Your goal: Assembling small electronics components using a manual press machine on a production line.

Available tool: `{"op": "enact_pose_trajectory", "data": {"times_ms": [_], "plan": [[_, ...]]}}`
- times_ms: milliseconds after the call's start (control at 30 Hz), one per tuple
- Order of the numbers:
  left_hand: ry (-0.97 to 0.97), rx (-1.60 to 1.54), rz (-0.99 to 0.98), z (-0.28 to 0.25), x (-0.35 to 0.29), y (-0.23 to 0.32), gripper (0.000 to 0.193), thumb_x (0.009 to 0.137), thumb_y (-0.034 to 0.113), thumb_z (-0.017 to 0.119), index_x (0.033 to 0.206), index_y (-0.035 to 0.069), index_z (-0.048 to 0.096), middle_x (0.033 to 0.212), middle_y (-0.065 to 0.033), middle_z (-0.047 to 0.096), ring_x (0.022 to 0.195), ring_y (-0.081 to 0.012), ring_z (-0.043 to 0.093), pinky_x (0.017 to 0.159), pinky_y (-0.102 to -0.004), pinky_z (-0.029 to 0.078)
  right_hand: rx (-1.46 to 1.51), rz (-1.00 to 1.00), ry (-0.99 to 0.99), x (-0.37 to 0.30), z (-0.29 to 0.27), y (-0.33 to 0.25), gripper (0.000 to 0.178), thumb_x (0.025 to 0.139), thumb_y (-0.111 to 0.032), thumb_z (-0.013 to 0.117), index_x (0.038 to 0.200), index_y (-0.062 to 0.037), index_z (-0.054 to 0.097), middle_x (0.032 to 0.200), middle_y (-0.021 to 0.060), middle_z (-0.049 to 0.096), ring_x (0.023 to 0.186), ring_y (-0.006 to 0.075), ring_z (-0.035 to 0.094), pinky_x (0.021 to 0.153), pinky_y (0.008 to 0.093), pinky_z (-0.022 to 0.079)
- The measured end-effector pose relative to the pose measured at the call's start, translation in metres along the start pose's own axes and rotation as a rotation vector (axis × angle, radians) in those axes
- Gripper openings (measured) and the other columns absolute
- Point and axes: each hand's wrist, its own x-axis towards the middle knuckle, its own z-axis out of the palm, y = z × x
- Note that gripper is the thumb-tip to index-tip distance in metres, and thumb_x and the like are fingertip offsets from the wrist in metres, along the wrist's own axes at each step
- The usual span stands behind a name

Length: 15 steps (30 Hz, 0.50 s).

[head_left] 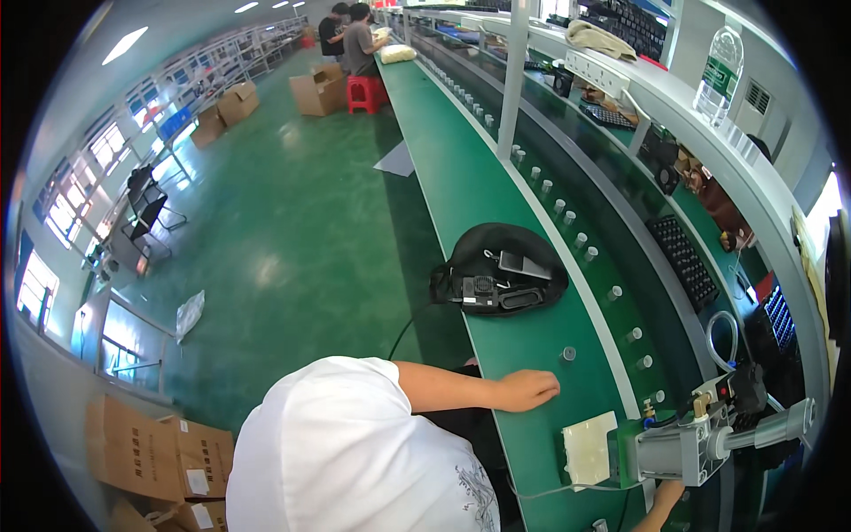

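My left hand (528,391) rests on the green workbench (461,191), its fingers curled inward; whatever they may hold is hidden. Just beyond it stands a small clear cylinder (568,354). My right hand (667,495) is at the lower right, beneath a silver pneumatic cylinder fixture (674,457); its fingers are mostly out of sight, so its grip does not show. Between my hands lies a pale yellowish pad (589,450), beside the fixture. A black padded pouch (474,244) with electronic devices on it lies farther along the bench.
Small clear cylinders (590,254) line the dark conveyor beside the bench. A metal post (514,80) rises there. Keyboards (683,264) and a water bottle (720,73) are to the right. Two people (359,44) work far off. Cardboard boxes (133,448) stand at lower left.
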Motion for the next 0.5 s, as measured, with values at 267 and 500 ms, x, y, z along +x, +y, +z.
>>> {"op": "enact_pose_trajectory", "data": {"times_ms": [267, 500], "plan": [[0.019, -0.062, 0.032, -0.003, 0.002, -0.001, 0.02, 0.097, 0.02, 0.051, 0.098, 0.002, 0.059, 0.097, -0.0142, 0.06, 0.092, -0.0343, 0.06, 0.079, -0.0434, 0.049, -0.233, 0.111, 0.016, -0.005, 0.009, 0.034, 0.039, 0.089, -0.013, 0.058, 0.122, 0.0072, 0.055, 0.126, 0.0295, 0.056, 0.114, 0.0461, 0.053, 0.096, 0.0465, 0.044], [-0.016, -0.141, 0.067, -0.015, -0.023, -0.001, 0.02, 0.097, 0.019, 0.051, 0.099, 0.001, 0.06, 0.096, -0.0146, 0.061, 0.09, -0.0339, 0.061, 0.078, -0.0423, 0.049, -0.054, -0.008, 0.681, -0.158, -0.022, -0.116, 0.026, 0.095, -0.022, 0.064, 0.107, 0.0003, 0.069, 0.101, 0.0209, 0.069, 0.085, 0.0336, 0.068, 0.076, 0.0401, 0.054]]}}
